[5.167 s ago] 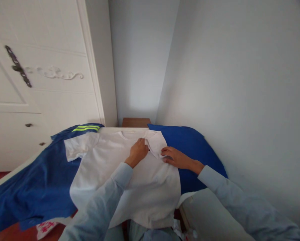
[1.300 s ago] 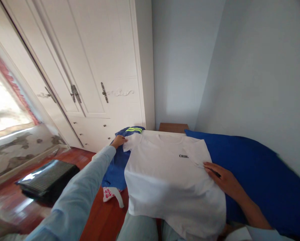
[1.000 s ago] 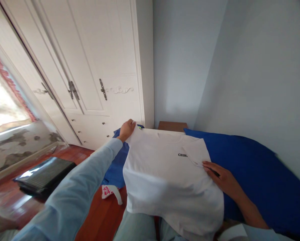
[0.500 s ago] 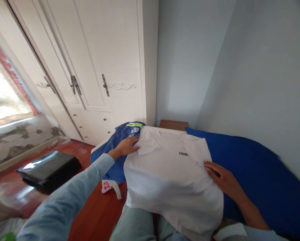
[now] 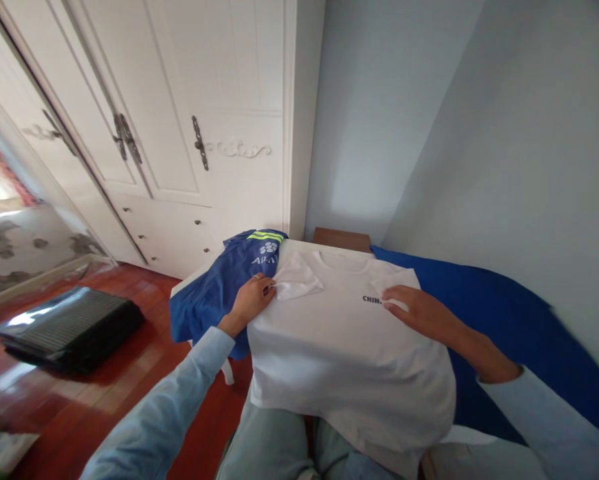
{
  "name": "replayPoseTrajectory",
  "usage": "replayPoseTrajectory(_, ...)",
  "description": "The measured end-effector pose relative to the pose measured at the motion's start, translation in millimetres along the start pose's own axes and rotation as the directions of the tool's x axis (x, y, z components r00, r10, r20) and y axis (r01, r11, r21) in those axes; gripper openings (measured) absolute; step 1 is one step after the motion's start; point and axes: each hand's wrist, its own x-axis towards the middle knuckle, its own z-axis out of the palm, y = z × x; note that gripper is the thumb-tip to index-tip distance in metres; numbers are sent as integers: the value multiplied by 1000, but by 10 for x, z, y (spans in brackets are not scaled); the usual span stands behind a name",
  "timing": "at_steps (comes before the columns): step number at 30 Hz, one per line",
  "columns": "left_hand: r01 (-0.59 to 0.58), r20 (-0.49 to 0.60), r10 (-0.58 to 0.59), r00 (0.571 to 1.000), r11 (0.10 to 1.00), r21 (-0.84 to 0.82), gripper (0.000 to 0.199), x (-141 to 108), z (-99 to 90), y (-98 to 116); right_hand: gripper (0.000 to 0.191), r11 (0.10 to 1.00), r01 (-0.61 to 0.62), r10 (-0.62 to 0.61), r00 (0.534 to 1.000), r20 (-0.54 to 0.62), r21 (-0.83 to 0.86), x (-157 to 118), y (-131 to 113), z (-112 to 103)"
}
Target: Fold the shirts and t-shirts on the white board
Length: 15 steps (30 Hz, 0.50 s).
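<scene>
A white T-shirt [image 5: 339, 353] lies face up with its collar away from me, its lower part hanging over my knees. Dark print on its chest reads "CHIN", with the rest covered. Both short sleeves are folded inward over the front. At the left sleeve's outer edge, my left hand [image 5: 252, 301] pinches the white fabric. My right hand [image 5: 419, 312] is closed on the right sleeve's edge beside the print, fingers partly hidden. A dark blue shirt [image 5: 212, 283] with yellow-green stripes and white lettering lies just left of the T-shirt.
Under the clothes is a white tabletop [image 5: 302, 245], with a brown wooden piece [image 5: 342, 239] behind it. Blue cloth [image 5: 484, 300] spreads along the right by the wall. A white wardrobe [image 5: 239, 87] stands ahead. On the red floor lies a black plastic-wrapped package [image 5: 79, 327].
My right hand has moved up and inward from the T-shirt's right side to the sleeve edge near the print. My left fingers have closed on the left sleeve. The view has shifted slightly.
</scene>
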Motion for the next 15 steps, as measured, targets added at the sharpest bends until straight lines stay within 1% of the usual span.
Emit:
replayPoseTrajectory(2, -4, -25, 3, 1000, 999, -33, 26, -29, 11, -12, 34, 989, 125, -129, 991, 48, 74, 422, -261, 107)
replayPoseTrajectory(3, -1, -31, -1, 1000, 999, -46, 27, -33, 12, -14, 34, 980, 164, -172, 982, 75, 109, 654, -387, 191)
replayPoseTrajectory(5, 18, -30, -20, 999, 997, -69, 28, -21, 10, -15, 33, 973, 166, -188, 974, 128, 163, 1136, -615, 403)
replayPoseTrajectory(6, 31, -27, -33, 999, 996, -80, 27, -9, 10, -16, 32, 978, 134, -160, 974, 159, 160, 1373, -710, 520)
replayPoseTrajectory(7, 44, -25, -47, 999, 995, -92, 25, 5, 11, -20, 31, 990, 58, -81, 979, 187, 126, 1601, -790, 636)
replayPoseTrajectory(8, 57, -26, -60, 998, 993, -105, 23, 17, 15, -25, 32, 996, -41, 24, 980, 199, 83, 1812, -853, 746)
replayPoseTrajectory(10, 75, -42, -82, 996, 987, -140, 21, 33, 28, -45, 38, 988, -148, 139, 970, 198, 34, 2165, -929, 935)
replayPoseTrajectory(13, 84, -88, -104, 991, 973, -214, 22, 22, 63, -100, 40, 975, -222, 218, 955, 203, 1, 2501, -946, 1121)
replayPoseTrajectory(15, 79, -128, -118, 985, 959, -272, 24, 0, 93, -148, 36, 977, -214, 208, 953, 222, 4, 2647, -928, 1205)
